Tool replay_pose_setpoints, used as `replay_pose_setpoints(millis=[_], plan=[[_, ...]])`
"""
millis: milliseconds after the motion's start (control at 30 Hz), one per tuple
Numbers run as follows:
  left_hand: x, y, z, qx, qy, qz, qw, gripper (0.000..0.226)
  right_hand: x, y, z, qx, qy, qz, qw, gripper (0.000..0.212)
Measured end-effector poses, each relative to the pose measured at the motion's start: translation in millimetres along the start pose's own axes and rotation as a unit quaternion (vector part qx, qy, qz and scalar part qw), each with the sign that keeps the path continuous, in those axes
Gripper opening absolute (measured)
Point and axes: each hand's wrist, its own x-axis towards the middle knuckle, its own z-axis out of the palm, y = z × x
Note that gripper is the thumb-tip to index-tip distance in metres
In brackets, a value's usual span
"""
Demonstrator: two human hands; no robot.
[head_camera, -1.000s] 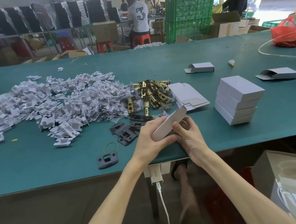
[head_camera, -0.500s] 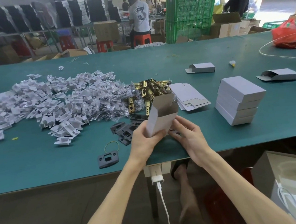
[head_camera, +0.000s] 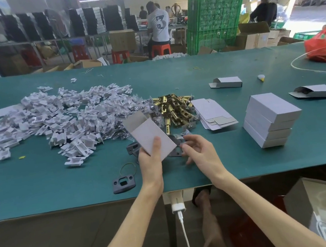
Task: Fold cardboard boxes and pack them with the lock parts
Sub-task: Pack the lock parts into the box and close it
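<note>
My left hand (head_camera: pixel 150 158) grips a small grey cardboard box (head_camera: pixel 150 135) by its lower end, thumb on its front; the box tilts up and left with its top flap open. My right hand (head_camera: pixel 198 150) hovers just right of the box with loosely curled fingers, over the dark strike plates (head_camera: pixel 176 149) on the green table (head_camera: pixel 44 186), holding nothing. Behind the box lie brass latch parts (head_camera: pixel 173 110), a heap of white plastic inserts (head_camera: pixel 53 122) and bagged screws. Flat box blanks (head_camera: pixel 211 111) lie to the right.
A stack of folded grey boxes (head_camera: pixel 269 120) stands at the right. Two open boxes, one (head_camera: pixel 227 82) and another (head_camera: pixel 315 91), lie farther back. A single strike plate (head_camera: pixel 123 182) with a rubber band sits near the front edge. A red bag (head_camera: pixel 323 48) is at the far right.
The box went from lying flat between both hands to standing tilted with its open end up. My right hand has let go of it and moved right over the dark plates.
</note>
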Motion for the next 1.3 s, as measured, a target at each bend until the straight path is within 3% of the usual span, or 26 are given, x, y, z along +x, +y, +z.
replay_pose_setpoints(millis=[167,333,500,633,767,1000,1100,1300], plan=[[3,-2,0,0.002,0.023,-0.008,1.0,0.061,41,-17,22,-0.141,-0.005,-0.029,0.99,0.024],[4,-2,0,-0.013,0.018,-0.003,1.0,0.066,72,-26,35,-0.281,-0.033,-0.029,0.959,0.047],[6,-4,0,0.002,0.027,0.007,1.0,0.058,85,-24,44,-0.414,-0.06,-0.014,0.908,0.047],[3,-4,1,0.029,0.014,0.02,0.999,0.054,91,-25,39,-0.42,-0.074,-0.014,0.904,0.037],[2,-6,1,0.045,-0.016,0.012,0.999,0.033,95,-26,29,-0.389,0.004,-0.048,0.92,0.019],[-5,-2,-1,0.091,-0.105,0.007,0.99,0.037,92,-48,-13,-0.119,0.053,0.013,0.991,0.018],[-7,0,-2,0.091,-0.128,0.007,0.988,0.04,80,-67,-29,-0.051,0.094,-0.051,0.993,0.012],[-10,5,-1,0.083,-0.154,0.003,0.985,0.047,55,-115,-41,-0.07,0.161,-0.234,0.956,0.014]])
